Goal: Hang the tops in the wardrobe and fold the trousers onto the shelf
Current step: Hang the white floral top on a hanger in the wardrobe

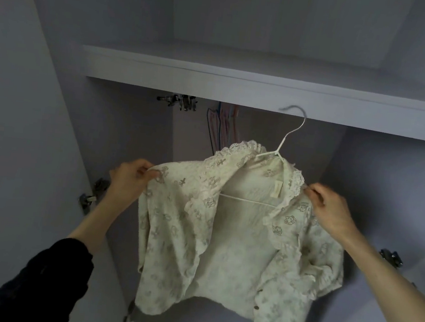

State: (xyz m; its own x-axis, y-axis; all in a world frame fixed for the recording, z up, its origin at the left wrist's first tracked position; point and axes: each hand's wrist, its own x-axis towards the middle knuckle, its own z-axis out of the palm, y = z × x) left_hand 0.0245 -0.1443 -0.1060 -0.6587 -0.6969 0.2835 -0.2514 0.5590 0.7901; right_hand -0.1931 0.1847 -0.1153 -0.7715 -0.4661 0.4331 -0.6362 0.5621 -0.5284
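Overhead, head view: a white wardrobe (52, 116) seen from below and in front, its inside dim and greyish.
Shelf: a thick white shelf (241, 84) runs across the upper part of the wardrobe, with a bare compartment above it.
Side walls: plain white panels left and right; metal hinges (91, 194) show on the left wall, and another hinge (391, 258) on the right.
Under the shelf: a cluster of empty wire hangers (220, 124), blue and pink, hangs at the back left, next to a metal fitting (181, 101).
Top: a cream blouse (236, 243) with a lace collar and a faint printed pattern, held up in the open wardrobe, below the shelf.
Hanger: a white wire hanger (285, 140) sits inside the blouse; its hook points up and curls to the left in front of the shelf's front edge. Whether it touches anything cannot be told.
Axis: the blouse's shoulder line runs left to right, slightly tilted; its body hangs downward, front open toward the camera.
Left hand (129, 180): fingers pinch the blouse's left shoulder.
Right hand (330, 208): fingers pinch the right shoulder just beside the collar.
Sleeves: dark sleeves (41, 281) cover both forearms.
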